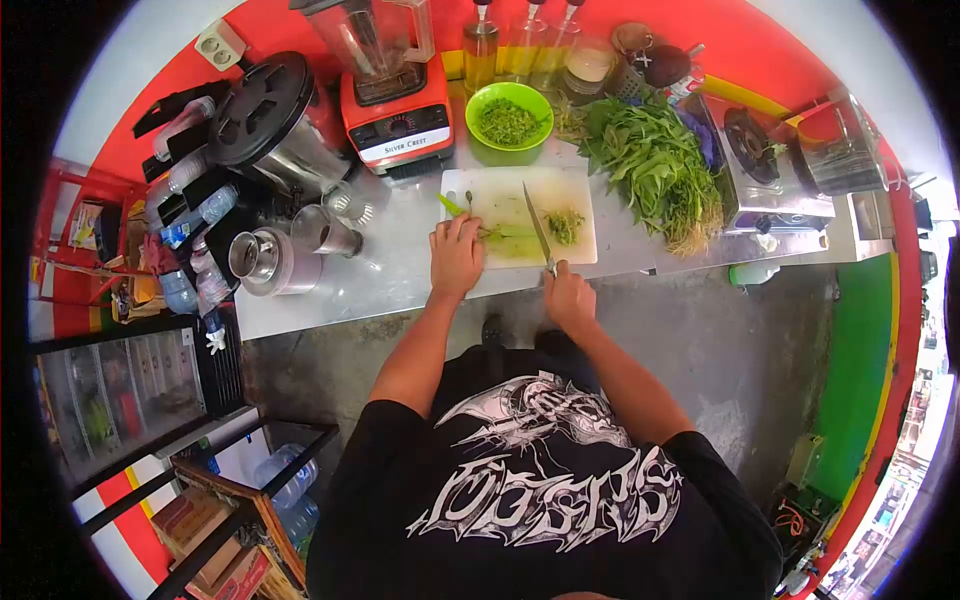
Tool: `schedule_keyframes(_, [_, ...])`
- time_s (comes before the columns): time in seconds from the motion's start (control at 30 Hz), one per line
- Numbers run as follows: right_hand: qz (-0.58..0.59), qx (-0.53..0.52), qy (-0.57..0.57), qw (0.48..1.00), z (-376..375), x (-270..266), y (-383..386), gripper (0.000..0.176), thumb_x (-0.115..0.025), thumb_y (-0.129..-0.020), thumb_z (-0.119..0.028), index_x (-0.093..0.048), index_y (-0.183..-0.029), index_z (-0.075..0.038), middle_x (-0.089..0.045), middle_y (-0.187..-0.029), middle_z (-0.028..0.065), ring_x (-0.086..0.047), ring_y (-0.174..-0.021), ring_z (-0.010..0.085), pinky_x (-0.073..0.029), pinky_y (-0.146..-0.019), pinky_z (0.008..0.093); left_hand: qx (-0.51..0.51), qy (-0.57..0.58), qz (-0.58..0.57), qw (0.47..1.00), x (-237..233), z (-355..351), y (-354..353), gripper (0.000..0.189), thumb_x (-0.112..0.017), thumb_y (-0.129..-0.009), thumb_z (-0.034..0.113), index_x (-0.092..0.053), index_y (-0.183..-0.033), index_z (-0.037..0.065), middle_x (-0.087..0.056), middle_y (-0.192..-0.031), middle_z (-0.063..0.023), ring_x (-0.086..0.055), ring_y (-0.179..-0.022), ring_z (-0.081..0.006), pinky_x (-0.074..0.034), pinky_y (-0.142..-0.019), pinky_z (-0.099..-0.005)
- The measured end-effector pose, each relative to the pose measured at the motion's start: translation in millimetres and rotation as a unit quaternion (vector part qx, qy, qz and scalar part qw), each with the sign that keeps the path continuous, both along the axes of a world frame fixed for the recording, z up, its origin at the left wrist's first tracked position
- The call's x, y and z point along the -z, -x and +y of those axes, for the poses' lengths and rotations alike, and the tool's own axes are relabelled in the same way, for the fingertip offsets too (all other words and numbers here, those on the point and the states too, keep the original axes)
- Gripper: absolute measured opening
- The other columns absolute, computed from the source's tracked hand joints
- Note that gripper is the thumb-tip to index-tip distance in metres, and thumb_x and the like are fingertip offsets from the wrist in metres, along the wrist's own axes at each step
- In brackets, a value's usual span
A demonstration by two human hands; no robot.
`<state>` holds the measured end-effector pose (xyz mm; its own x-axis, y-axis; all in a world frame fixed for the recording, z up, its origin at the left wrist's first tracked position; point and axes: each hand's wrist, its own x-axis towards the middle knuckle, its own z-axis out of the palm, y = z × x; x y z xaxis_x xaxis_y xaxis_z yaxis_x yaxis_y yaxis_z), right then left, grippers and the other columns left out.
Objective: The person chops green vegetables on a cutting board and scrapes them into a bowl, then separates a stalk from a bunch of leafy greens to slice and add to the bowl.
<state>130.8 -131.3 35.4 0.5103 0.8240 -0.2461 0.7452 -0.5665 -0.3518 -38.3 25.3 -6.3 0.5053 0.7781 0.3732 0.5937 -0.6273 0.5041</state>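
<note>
A white cutting board (575,185) lies near the counter's front edge. My right hand (571,298) is closed on the handle of a knife (538,222), whose blade points away from me over the board. On the board's left part, my left hand (457,255) presses green stems (508,232) down, its fingers together. A small heap of chopped greens (565,226) lies just right of the blade. Behind the board stands a green bowl (510,157) with chopped greens inside. To its right rests a large bunch of leafy greens (640,150) with roots.
A red blender (400,125) stands behind left, near a steel container (300,150), a glass jug (325,232) and a lidded metal pot (275,262). Bottles (480,55) line the back wall. A gas stove (770,170) is at right. The counter's front edge (400,308) runs before me.
</note>
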Motion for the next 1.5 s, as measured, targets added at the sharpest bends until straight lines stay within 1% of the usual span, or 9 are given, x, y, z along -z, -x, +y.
schedule_keyframes(0.23, [-0.004, -0.004, 0.028, 1.000, 4.5, -3.5, 6.4, 0.034, -0.049, -0.103, -0.035, -0.051, -0.109, -0.002, -0.071, -0.085, 0.0269, -0.070, -0.083, 0.0486, -0.054, -0.076, 0.0585, 0.086, -0.058, 0.006, 0.995, -2.4, -1.9, -1.0, 0.025, -0.065, -0.091, 0.020, -0.069, -0.116, 0.014, -0.061, -0.121, -0.0027, -0.053, -0.113, -0.0277, -0.041, -0.095, -0.0462])
schedule_keyframes(0.3, [0.046, 0.034, 0.054, 0.997, 8.0, -5.0, 10.4, 0.032, -0.050, -0.103, -0.034, -0.051, -0.108, -0.003, -0.070, -0.089, 0.0282, -0.069, -0.088, 0.0496, -0.052, -0.078, 0.0604, 0.092, -0.053, 0.015, 0.994, -3.8, -2.0, 0.0, 0.024, -0.065, -0.091, 0.020, -0.070, -0.114, 0.014, -0.062, -0.120, -0.0026, -0.053, -0.113, -0.0273, -0.041, -0.095, -0.0463])
schedule_keyframes(0.53, [0.019, -0.008, 0.059, 0.998, 38.1, -13.0, -6.7, 0.033, -0.049, -0.102, -0.031, -0.052, -0.112, 0.000, -0.071, -0.095, 0.0289, -0.068, -0.092, 0.0508, -0.052, -0.082, 0.0592, 0.108, -0.034, 0.033, 0.993, -6.3, -2.0, 1.0, 0.026, -0.066, -0.090, 0.018, -0.073, -0.115, 0.014, -0.062, -0.120, -0.0051, -0.052, -0.116, -0.0284, -0.040, -0.096, -0.0448])
schedule_keyframes(0.8, [0.037, 0.009, 0.105, 0.994, 27.8, -35.9, 6.9, 0.029, -0.053, -0.097, -0.024, -0.055, -0.111, 0.002, -0.071, -0.105, 0.0288, -0.070, -0.098, 0.0455, -0.055, -0.087, 0.0525, 0.107, -0.026, 0.038, 0.993, -7.8, -1.4, 0.2, 0.029, -0.067, -0.090, 0.017, -0.072, -0.118, 0.015, -0.058, -0.118, -0.0060, -0.051, -0.112, -0.0288, -0.040, -0.095, -0.0448])
schedule_keyframes(0.97, [0.022, -0.055, 0.140, 0.988, 49.3, -72.5, -20.2, 0.033, -0.052, -0.097, -0.024, -0.055, -0.114, 0.004, -0.071, -0.106, 0.0290, -0.070, -0.101, 0.0452, -0.055, -0.089, 0.0530, 0.115, -0.035, 0.069, 0.990, -11.0, -4.4, 1.7, 0.030, -0.066, -0.090, 0.020, -0.071, -0.119, 0.016, -0.059, -0.116, -0.0061, -0.051, -0.114, -0.0278, -0.040, -0.095, -0.0436])
schedule_keyframes(1.07, [0.030, -0.064, 0.141, 0.987, 48.3, -73.5, -20.8, 0.033, -0.052, -0.097, -0.023, -0.056, -0.115, 0.005, -0.071, -0.105, 0.0291, -0.070, -0.102, 0.0454, -0.055, -0.089, 0.0531, 0.099, -0.016, 0.041, 0.994, -13.3, -2.3, -2.1, 0.035, -0.064, -0.091, 0.020, -0.067, -0.125, 0.015, -0.058, -0.119, -0.0092, -0.051, -0.115, -0.0296, -0.040, -0.096, -0.0451])
schedule_keyframes(1.27, [0.041, -0.017, 0.084, 0.995, 30.0, -25.8, 9.3, 0.032, -0.051, -0.100, -0.027, -0.053, -0.114, 0.002, -0.071, -0.101, 0.0286, -0.070, -0.097, 0.0470, -0.055, -0.086, 0.0548, -0.102, 0.032, -0.048, 0.993, 0.4, 5.9, -1.4, 0.039, -0.062, -0.093, 0.018, -0.062, -0.131, 0.014, -0.056, -0.123, -0.0129, -0.049, -0.114, -0.0328, -0.037, -0.101, -0.0469])
schedule_keyframes(1.4, [0.055, 0.014, 0.080, 0.995, 28.3, -12.6, 6.2, 0.039, -0.050, -0.103, -0.033, -0.049, -0.119, 0.002, -0.070, -0.096, 0.0314, -0.069, -0.093, 0.0506, -0.053, -0.083, 0.0605, -0.106, 0.036, -0.017, 0.994, -0.4, 6.2, -3.9, 0.037, -0.062, -0.093, 0.019, -0.064, -0.129, 0.013, -0.055, -0.124, -0.0126, -0.049, -0.114, -0.0323, -0.036, -0.101, -0.0468])
schedule_keyframes(1.5, [0.035, -0.001, 0.075, 0.997, 29.3, -6.2, -0.9, 0.040, -0.049, -0.104, -0.034, -0.048, -0.121, 0.002, -0.071, -0.096, 0.0301, -0.069, -0.092, 0.0504, -0.053, -0.082, 0.0597, -0.128, 0.046, -0.013, 0.991, 3.4, 6.5, -4.9, 0.036, -0.063, -0.092, 0.020, -0.066, -0.127, 0.013, -0.055, -0.124, -0.0120, -0.048, -0.115, -0.0318, -0.036, -0.101, -0.0462])
